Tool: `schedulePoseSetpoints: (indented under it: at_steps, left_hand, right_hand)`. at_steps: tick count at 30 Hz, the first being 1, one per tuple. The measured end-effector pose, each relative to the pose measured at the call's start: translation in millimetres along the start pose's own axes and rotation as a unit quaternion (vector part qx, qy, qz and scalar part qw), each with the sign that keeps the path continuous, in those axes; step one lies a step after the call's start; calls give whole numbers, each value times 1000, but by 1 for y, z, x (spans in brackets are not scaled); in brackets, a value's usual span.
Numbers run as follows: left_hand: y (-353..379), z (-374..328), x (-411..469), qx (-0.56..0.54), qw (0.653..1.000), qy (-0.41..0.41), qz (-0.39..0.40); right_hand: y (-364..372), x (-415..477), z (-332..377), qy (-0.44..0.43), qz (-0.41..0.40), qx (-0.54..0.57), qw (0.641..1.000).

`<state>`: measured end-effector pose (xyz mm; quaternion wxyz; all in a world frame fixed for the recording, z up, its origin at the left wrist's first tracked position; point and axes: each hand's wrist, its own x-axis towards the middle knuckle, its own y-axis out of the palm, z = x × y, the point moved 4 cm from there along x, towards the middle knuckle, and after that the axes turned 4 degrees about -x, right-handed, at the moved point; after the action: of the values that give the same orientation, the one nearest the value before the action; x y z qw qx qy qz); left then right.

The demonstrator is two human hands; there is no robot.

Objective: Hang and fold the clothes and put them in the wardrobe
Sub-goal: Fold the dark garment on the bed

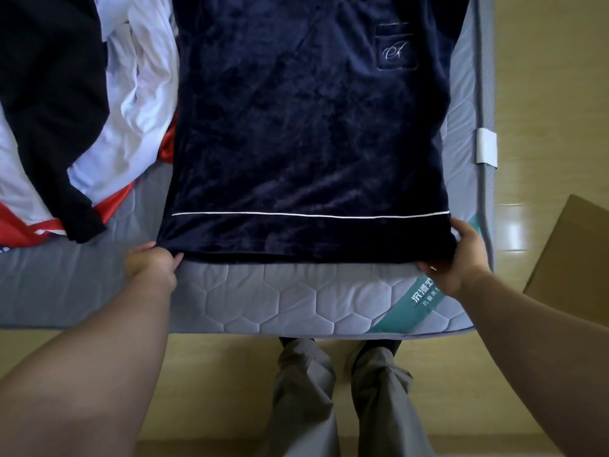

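The navy top (pixel 309 127) lies flat on the mattress (pixel 296 298), hem toward the person. Left hand (pixel 150 263) and right hand (pixel 458 255) each pinch 1 hem corner. Uneven pulling could skew the slippery-looking fabric or drag it onto the pile (pixel 75 127) beside it.

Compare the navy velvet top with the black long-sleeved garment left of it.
The navy velvet top lies spread flat; the black long-sleeved garment drapes over white clothes. The top has white piping; the black garment looks plain. The left hand and right hand grip the top's hem; the black garment lies untouched. Both are dark clothes.
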<state>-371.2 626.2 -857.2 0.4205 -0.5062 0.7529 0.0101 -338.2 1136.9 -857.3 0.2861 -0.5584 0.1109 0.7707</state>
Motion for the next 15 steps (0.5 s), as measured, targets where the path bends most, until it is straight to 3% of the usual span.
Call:
schedulePoseSetpoints:
  at_steps: [5, 10, 15]
  left_hand:
    - [-6, -3, -2, 44, 997, 45, -33]
    - [-17, -19, -13, 61, 994, 80, -40]
    - [-35, -30, -28, -39, 999, 13, -18]
  right_hand:
    - [5, -7, -8, 16, 18, 33, 999]
    - [-6, -15, 4, -97, -126, -71, 985]
    - [-16, -44, 36, -115, -134, -85, 981]
